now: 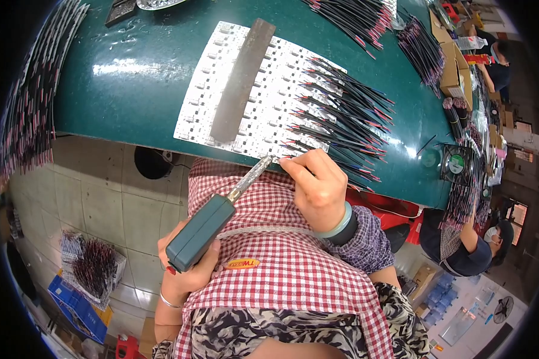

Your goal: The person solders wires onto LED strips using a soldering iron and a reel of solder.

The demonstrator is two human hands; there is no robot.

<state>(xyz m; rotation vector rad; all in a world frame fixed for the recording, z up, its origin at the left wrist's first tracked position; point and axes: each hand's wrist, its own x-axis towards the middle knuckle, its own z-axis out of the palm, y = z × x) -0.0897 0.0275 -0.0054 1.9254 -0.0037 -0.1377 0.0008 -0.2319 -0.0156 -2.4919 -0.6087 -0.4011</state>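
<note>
My left hand (193, 277) is wrapped round a dark green soldering gun (201, 230) with a long metal barrel. Its tip meets the near edge of a white circuit board panel (193, 113) on the bench. Right beside the tip, my right hand (321, 190) is closed in a pinch at the end of a thin wire, mostly hidden by the fingers. Rows of black wires with red ends (347, 113) lie over the panel's right side. A flat grey metal bar (242, 84) rests across the panel, left of the wires.
Bundles of similar wires lie on the green bench (126, 102) at the far left (33, 90) and far right (422, 54). A cardboard box (455, 75) stands at the right edge. A blue crate (78, 308) sits on the tiled floor. A co-worker (461, 239) works at the right.
</note>
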